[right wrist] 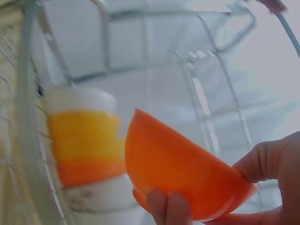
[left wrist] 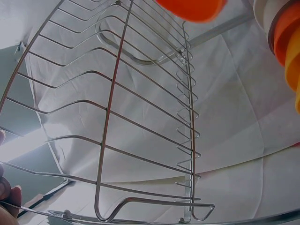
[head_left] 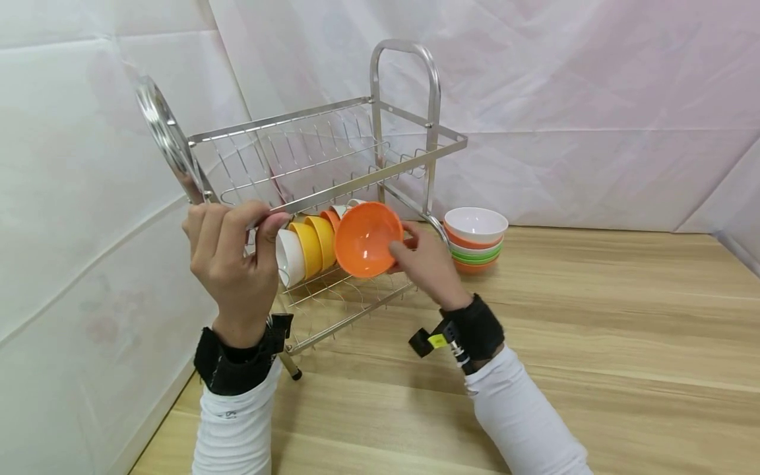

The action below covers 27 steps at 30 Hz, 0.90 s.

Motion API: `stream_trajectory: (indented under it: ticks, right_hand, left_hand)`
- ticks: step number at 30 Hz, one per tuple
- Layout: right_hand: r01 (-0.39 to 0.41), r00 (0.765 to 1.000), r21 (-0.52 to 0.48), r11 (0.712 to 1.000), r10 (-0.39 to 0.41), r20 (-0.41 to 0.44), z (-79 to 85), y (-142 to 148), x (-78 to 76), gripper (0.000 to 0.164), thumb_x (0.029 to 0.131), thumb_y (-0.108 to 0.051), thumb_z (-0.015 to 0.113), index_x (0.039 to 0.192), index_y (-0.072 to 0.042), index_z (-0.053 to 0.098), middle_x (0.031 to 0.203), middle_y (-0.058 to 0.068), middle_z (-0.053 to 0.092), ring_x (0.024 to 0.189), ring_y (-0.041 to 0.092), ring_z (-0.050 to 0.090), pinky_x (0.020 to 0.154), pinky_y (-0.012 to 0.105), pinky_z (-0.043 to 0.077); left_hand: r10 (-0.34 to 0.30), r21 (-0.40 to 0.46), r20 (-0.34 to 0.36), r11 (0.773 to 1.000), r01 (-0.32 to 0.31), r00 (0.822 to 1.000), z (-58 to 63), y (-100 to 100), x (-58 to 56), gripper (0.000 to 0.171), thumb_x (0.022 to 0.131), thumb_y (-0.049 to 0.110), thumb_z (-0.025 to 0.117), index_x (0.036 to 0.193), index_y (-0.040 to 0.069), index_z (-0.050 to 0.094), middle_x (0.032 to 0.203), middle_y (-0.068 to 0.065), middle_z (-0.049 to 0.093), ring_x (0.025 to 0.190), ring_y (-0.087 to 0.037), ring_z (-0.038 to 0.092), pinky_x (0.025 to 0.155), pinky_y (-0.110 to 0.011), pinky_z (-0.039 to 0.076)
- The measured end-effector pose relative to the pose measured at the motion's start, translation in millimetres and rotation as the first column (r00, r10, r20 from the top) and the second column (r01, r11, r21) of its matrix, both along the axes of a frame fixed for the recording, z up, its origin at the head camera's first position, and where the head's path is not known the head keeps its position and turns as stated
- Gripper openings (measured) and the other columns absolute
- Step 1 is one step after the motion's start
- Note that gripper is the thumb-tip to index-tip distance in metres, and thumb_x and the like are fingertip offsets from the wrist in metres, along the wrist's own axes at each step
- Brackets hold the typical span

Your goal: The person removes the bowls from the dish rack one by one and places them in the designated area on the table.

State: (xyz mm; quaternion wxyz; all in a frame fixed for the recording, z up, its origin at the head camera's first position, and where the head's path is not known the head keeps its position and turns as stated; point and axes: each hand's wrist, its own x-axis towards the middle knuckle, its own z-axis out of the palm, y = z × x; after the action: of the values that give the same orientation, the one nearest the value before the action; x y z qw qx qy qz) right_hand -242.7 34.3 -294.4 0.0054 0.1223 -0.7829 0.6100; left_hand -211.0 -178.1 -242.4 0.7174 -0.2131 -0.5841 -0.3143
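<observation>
My right hand (head_left: 424, 257) pinches an orange bowl (head_left: 369, 239) by its right rim, its inside turned toward the head camera. Thumb and fingers also show on this bowl (right wrist: 183, 168) in the right wrist view. The bowl is held in front of the lower level of a two-tier metal dish rack (head_left: 332, 196). Behind it on that level, white, yellow and orange bowls (head_left: 305, 249) stand on edge in a row. With thumb and fingers, my left hand (head_left: 234, 264) grips the near left corner of the rack's upper tier.
To the right of the rack stands a stack of white, orange and green bowls (head_left: 475, 237) on the wooden table (head_left: 623, 330). White cloth (head_left: 564, 99) hangs behind and on the left. A dark-tipped rack foot (head_left: 295, 373) rests near my left wrist.
</observation>
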Motion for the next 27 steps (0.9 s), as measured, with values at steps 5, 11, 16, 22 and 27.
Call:
stream_trajectory:
  ticks: [5, 11, 16, 22, 27]
  right_hand:
    - [-0.004, 0.998, -0.105, 0.995, 0.01, 0.061, 5.1, 29.4, -9.3, 0.043, 0.092, -0.007, 0.045, 0.135, -0.002, 0.047, 0.104, 0.019, 0.066, 0.083, 0.034, 0.069, 0.076, 0.038, 0.055]
    - [0.057, 0.987, -0.093, 0.994, -0.042, 0.156, 11.9, 63.1, -15.4, 0.046, 0.09, -0.001, 0.04, 0.136, 0.005, 0.044, 0.114, 0.028, 0.058, 0.079, 0.022, 0.069, 0.078, 0.038, 0.053]
    - [0.074, 0.964, -0.162, 0.984, -0.029, 0.263, 15.3, 92.2, -16.0, 0.048, 0.094, -0.003, 0.038, 0.139, 0.011, 0.036, 0.123, 0.032, 0.051, 0.082, 0.02, 0.07, 0.085, 0.038, 0.05]
    - [0.142, 0.949, -0.258, 0.956, -0.057, 0.311, 11.8, 122.3, -15.2, 0.046, 0.098, -0.009, 0.04, 0.135, 0.017, 0.034, 0.125, 0.031, 0.044, 0.083, 0.017, 0.069, 0.084, 0.031, 0.05]
    - [0.214, 0.943, -0.248, 0.945, -0.134, 0.305, 5.6, 138.8, -18.0, 0.043, 0.099, -0.013, 0.039, 0.133, 0.014, 0.036, 0.129, 0.026, 0.04, 0.087, 0.02, 0.069, 0.085, 0.032, 0.05]
  left_hand:
    - [-0.006, 0.008, -0.001, 1.0, 0.006, 1.0, 1.2, 1.9, 1.3, 0.044, 0.084, 0.04, 0.067, 0.074, -0.002, 0.062, 0.062, -0.014, 0.043, 0.067, -0.037, 0.035, 0.075, -0.031, 0.019]
    - [-0.005, 0.008, -0.003, 1.0, 0.006, 1.0, 2.7, 3.1, 2.9, 0.044, 0.084, 0.039, 0.067, 0.073, -0.002, 0.061, 0.062, -0.015, 0.042, 0.066, -0.038, 0.034, 0.075, -0.031, 0.019]
    - [-0.008, 0.004, 0.0, 1.0, 0.008, 1.0, 3.6, 3.8, 4.1, 0.043, 0.085, 0.039, 0.067, 0.074, -0.003, 0.061, 0.062, -0.015, 0.042, 0.066, -0.038, 0.033, 0.075, -0.031, 0.019]
    - [-0.007, 0.008, 0.007, 1.0, 0.007, 1.0, 4.6, 4.2, 5.4, 0.044, 0.085, 0.039, 0.067, 0.073, -0.003, 0.061, 0.062, -0.016, 0.042, 0.066, -0.039, 0.033, 0.075, -0.032, 0.019]
    - [-0.006, 0.008, 0.006, 1.0, 0.006, 1.0, 3.4, 2.7, 3.8, 0.044, 0.084, 0.04, 0.067, 0.074, -0.003, 0.062, 0.062, -0.016, 0.043, 0.066, -0.038, 0.034, 0.076, -0.032, 0.02]
